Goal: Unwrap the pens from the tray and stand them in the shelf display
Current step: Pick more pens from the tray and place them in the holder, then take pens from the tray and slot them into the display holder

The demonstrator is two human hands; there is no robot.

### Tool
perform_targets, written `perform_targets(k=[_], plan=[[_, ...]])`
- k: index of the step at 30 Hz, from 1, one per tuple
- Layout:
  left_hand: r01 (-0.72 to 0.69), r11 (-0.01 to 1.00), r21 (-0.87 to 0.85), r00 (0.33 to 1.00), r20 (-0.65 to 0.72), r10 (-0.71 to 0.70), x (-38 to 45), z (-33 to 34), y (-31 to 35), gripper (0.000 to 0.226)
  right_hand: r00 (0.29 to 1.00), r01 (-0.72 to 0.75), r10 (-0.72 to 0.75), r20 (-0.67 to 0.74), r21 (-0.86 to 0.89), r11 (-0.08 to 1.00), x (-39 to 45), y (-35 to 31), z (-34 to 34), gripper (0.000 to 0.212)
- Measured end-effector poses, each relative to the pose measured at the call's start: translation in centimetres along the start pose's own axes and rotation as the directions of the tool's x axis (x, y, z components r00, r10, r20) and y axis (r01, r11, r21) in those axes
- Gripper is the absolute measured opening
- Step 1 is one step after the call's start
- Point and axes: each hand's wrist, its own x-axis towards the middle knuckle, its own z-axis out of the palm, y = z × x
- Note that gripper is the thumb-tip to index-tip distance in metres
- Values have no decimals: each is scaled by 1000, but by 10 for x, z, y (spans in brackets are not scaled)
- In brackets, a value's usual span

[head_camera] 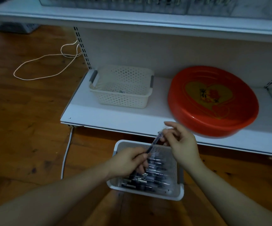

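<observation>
Pen pinched by both hands' fingers over tray, just before shelf edge.

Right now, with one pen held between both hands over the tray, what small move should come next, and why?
Probably the right hand should pull the clear wrapper off the dark slim pen, since its fingers pinch the upper end while the left hand grips the lower end above the white perforated tray.

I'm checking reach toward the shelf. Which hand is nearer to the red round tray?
Right. The right hand is just below the red round tray's front-left rim, pinching the upper end of a pen. The left hand holds the pen's lower end, farther down-left, over the white basket.
</observation>
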Motion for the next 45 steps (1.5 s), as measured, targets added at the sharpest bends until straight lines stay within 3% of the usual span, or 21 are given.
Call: perform_targets(k=[5, 11, 17, 21, 27, 30, 34, 40, 45], plan=[[-49, 978, -201, 999, -5, 49, 1, -11, 53, 25, 993, 103, -103, -62, -9, 995, 16, -42, -10, 16], [-232, 943, -239, 972, -90, 216, 7, -33, 114, 17, 941, 313, -315, -126, -32, 949, 32, -105, -23, 16], [-336, 896, -290, 942, -117, 316, 8, -48, 171, 21, 904, 419, -423, -68, -57, 906, 40, -163, -36, 35], [-394, 874, -285, 918, -163, 361, 9, -55, 207, 23, 866, 483, -492, -89, -108, 869, 41, -203, -48, 37], [-524, 852, -3, 796, -358, 488, 14, -71, 256, 20, 782, 584, -605, -152, -163, 795, 55, -253, -66, 32], [-503, 807, 310, 655, -472, 590, 19, -81, 274, 21, 715, 639, -671, -196, -208, 741, 64, -278, -75, 30], [-397, 708, 584, 478, -527, 703, 17, -93, 297, 26, 595, 711, -747, -298, -239, 661, 79, -311, -87, 29], [-230, 671, 705, 492, -510, 705, 24, -100, 304, 43, 526, 725, -781, -337, -303, 619, 108, -337, -86, 28], [-210, 689, 693, 484, -539, 689, 24, -103, 303, 49, 584, 682, -790, -184, -415, 602, 120, -336, -76, 28]])
